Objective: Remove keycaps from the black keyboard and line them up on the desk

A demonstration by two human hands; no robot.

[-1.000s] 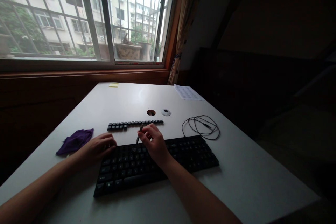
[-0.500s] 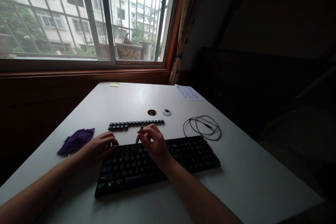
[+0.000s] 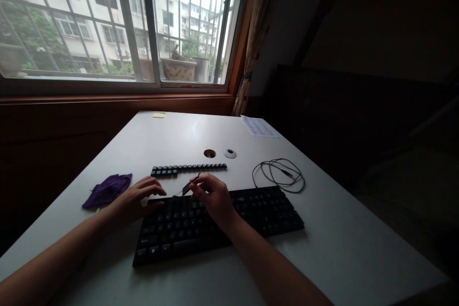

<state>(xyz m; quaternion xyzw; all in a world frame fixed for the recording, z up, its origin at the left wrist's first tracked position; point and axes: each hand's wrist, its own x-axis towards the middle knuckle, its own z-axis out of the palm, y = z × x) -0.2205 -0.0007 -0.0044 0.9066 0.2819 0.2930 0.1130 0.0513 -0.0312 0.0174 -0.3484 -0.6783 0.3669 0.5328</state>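
White counter. Black keyboard on its near middle. Two rows of loose keys lie just beyond, toward the left. Left grip: loosely open, thumb at keyboard's far-left corner. Right grip: pinching a small tool, tilted over keyboard's far edge.

Daylight from the window leaves soft glare on the desk; the right side is nearly black.
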